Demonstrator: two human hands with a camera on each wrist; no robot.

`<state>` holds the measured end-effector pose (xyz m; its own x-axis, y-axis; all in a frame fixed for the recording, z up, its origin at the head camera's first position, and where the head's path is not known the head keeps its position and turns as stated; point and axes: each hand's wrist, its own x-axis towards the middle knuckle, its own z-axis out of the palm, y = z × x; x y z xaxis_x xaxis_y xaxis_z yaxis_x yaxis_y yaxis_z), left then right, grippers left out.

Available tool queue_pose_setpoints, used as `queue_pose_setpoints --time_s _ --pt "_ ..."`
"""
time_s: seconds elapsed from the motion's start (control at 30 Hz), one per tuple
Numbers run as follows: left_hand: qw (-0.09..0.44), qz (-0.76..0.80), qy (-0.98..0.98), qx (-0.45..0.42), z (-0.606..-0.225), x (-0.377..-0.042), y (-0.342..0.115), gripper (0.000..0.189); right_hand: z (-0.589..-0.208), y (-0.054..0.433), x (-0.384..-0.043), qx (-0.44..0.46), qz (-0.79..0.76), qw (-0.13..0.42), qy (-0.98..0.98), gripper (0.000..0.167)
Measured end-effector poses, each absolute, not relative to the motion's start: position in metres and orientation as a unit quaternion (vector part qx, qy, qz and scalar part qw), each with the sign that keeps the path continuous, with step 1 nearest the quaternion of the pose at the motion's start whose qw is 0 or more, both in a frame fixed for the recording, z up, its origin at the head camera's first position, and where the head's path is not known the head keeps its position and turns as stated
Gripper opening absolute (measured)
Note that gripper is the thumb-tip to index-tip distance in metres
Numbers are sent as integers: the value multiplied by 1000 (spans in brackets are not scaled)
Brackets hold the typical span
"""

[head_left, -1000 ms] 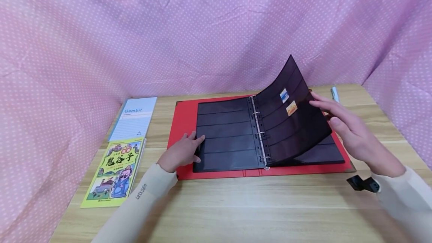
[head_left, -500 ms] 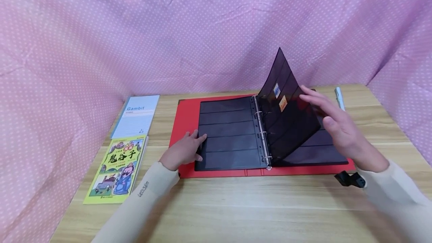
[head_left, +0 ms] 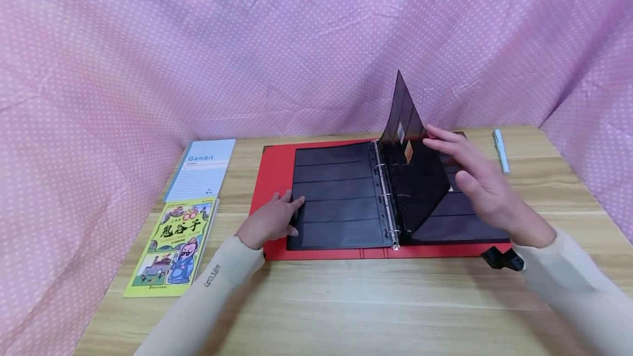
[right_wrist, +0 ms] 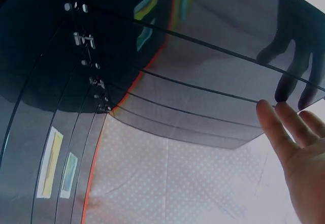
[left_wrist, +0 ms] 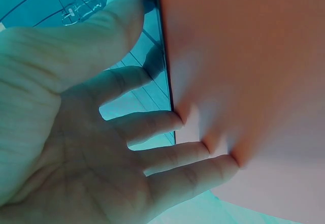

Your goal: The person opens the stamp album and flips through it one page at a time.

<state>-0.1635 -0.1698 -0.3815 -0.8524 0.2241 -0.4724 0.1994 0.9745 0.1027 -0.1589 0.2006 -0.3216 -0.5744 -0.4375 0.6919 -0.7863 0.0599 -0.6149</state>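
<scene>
A red ring-binder stamp album (head_left: 273, 172) lies spread on the table. Its left black pocket page (head_left: 336, 198) is flat. A raised black page (head_left: 422, 183) stands nearly upright on the rings, bearing a blue stamp (head_left: 400, 132) and an orange stamp (head_left: 408, 152). My right hand (head_left: 487, 199) is at its outer side, and the right wrist view shows straight fingertips (right_wrist: 264, 109) touching the sheet. On the page beneath, that view shows two more stamps, one yellowish (right_wrist: 49, 165). Fingers spread, my left hand (head_left: 269, 220) rests on the album's left edge, across the red cover and page.
Left of the album are a light-blue Gambit notebook (head_left: 203, 169) and a yellow comic book (head_left: 170, 249). A pale blue pen (head_left: 501, 151) lies at the back right. Behind the wooden table (head_left: 366, 306) hangs a pink dotted cloth (head_left: 296, 54).
The raised page has swung left and stands steeper, with my right hand moving left along with it. More of the page underneath shows. My left hand stays on the album's left edge.
</scene>
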Motion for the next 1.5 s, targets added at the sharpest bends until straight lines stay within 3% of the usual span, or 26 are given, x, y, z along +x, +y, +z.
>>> queue_pose_setpoints --time_s 0.27,0.43,0.63,0.73,0.83,1.07,1.2,1.4,1.5 --pt "249 17 962 111 -381 -164 -168 88 -328 191 -159 444 558 85 -696 54" --pt "250 15 961 116 -382 -164 -171 88 -345 183 -156 387 438 4 -811 45" --pt "206 88 966 131 -380 -171 -180 65 -371 169 -155 340 297 -111 -885 45" --pt "164 138 970 118 -378 -176 -184 56 -379 161 -157 351 283 -119 -884 43" --pt "148 149 972 101 -377 -179 -183 61 -383 155 -157 376 268 -108 -880 43" --pt "202 68 972 101 -387 -177 -158 89 -391 151 -153 395 220 -106 -886 46" --pt "221 -3 972 78 -397 -176 -147 94 -389 158 -159 378 250 -122 -883 52" --pt "213 -22 974 77 -397 -175 -142 100 -399 174 -171 283 295 -189 -893 78" --pt "212 -20 974 77 -395 -175 -142 102 -401 174 -172 273 297 -193 -894 81"
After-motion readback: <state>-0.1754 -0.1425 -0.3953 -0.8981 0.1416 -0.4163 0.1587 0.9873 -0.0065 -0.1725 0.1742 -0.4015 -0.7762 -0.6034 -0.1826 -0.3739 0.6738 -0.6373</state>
